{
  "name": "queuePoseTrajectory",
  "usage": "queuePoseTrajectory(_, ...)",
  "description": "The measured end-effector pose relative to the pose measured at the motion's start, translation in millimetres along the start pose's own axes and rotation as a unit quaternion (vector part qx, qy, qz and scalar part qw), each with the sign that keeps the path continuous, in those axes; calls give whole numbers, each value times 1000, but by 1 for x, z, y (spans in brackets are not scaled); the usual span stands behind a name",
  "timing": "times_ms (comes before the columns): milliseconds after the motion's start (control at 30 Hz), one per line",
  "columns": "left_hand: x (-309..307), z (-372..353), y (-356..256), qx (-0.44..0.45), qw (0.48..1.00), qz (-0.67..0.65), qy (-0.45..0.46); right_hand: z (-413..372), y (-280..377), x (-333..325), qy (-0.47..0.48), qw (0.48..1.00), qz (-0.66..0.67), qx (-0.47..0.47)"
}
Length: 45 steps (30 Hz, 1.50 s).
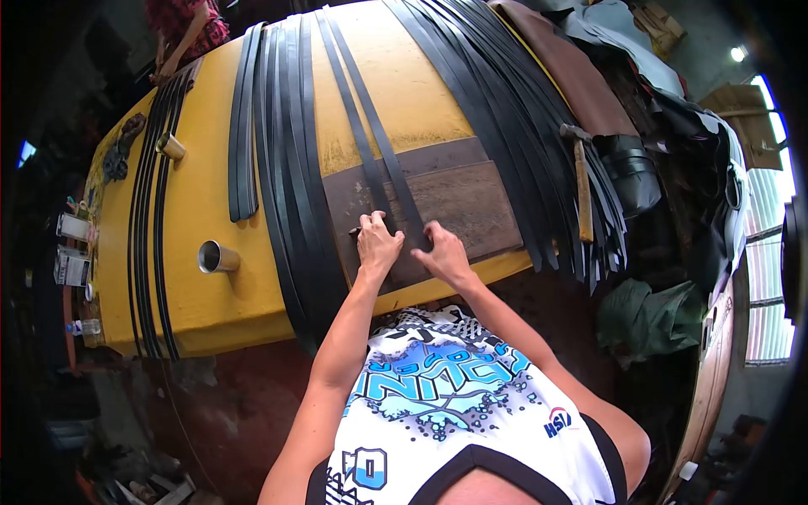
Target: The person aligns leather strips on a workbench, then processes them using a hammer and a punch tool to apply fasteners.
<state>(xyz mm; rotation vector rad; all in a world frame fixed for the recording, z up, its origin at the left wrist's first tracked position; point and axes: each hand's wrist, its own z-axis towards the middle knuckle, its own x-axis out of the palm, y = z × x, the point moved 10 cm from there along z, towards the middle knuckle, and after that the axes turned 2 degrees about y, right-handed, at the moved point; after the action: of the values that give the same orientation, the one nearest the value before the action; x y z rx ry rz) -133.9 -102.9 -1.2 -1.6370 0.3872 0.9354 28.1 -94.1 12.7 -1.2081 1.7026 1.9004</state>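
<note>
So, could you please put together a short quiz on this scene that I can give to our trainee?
1. Multiple choice: what colour is the tabletop?
a) green
b) yellow
c) white
2. Fill in the blank: two long black ____ run over the brown board toward the person's left hand and right hand.
3. Short answer: which of those two hands is nearer the hammer?

Key:
1. b) yellow
2. strips
3. the right hand
</note>
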Motion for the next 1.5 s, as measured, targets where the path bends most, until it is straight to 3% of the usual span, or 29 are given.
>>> queuePoseTrajectory(100, 2, 0, 4, 5, 1000, 5, 21, 43, 13, -4, -24, 999, -22, -35)
queuePoseTrajectory(400, 0, 18, -2, -3, 1000, 7, 27, 90, 5, 9, 22, 993, -117, 6)
queuePoseTrajectory(833, 5, -7, -12, 25, 999, 11, 44, 42, -8, 6, 29, 995, -97, 27)
queuePoseTrajectory(1200, 4, -2, -11, 39, 998, 38, 40, 54, -3, 2, -2, 997, -79, -16)
queuePoseTrajectory(1500, 1, 19, -6, -9, 997, 66, 33, 84, 4, 5, 11, 995, -99, -20)
